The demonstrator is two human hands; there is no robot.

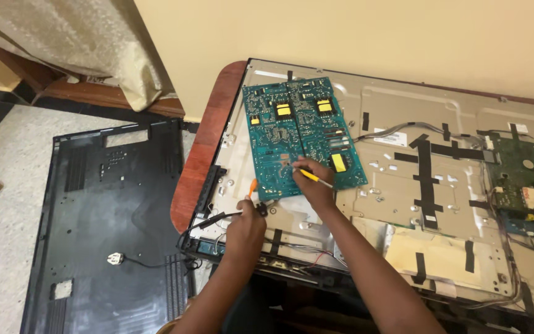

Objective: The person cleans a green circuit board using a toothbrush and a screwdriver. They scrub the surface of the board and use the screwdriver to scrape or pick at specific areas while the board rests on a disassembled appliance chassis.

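Black back cover (103, 222) already lies on the floor beside the opened television (403, 185); left hand (246, 226) grips a probe (217, 218), right hand (313, 182) pinches a yellow probe (312, 177) on the green circuit board (301, 133).

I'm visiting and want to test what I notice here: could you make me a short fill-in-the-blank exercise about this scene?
1. The right hand holds a thin tool with a ____ handle.
2. That tool's tip touches the ____ circuit board.
3. The black back cover lies on the ____.
4. The left hand is beside a small ____ tool.

Missing words: yellow; teal; floor; orange
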